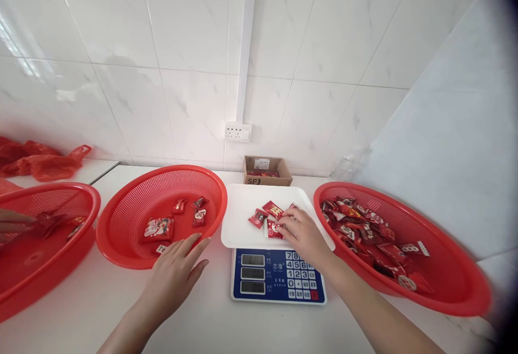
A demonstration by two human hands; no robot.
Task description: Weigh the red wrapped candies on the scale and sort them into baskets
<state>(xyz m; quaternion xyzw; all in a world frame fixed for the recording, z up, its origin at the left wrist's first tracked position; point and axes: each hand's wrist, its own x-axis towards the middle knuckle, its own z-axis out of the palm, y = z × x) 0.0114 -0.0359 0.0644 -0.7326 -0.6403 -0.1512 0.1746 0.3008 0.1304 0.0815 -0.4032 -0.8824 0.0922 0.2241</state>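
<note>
My left hand (pixel 178 267) is at the front rim of the middle red plastic basket (pixel 121 208), fingers stretched and apart, holding nothing. Inside that basket lie several small red wrapped packets and a larger red-and-white packet (pixel 157 228). My right hand (pixel 303 232) is over the white tray (pixel 237 219) of a digital scale (pixel 259 278). Its curled fingertips are on a small red-and-white packet (pixel 273 229); the thumb is hidden. Beside it on the tray lie a red packet (pixel 258 217) and another red packet (pixel 272 209). One more packet shows partly behind my fingers.
A right-hand red basket (pixel 457 267) holds many small packets. On the left, another person's hand (pixel 14 222) reaches into a third red basket (pixel 60 195). An open cardboard box (pixel 267 180) stands behind the tray. Red plastic bags (pixel 52 162) lie at the back left.
</note>
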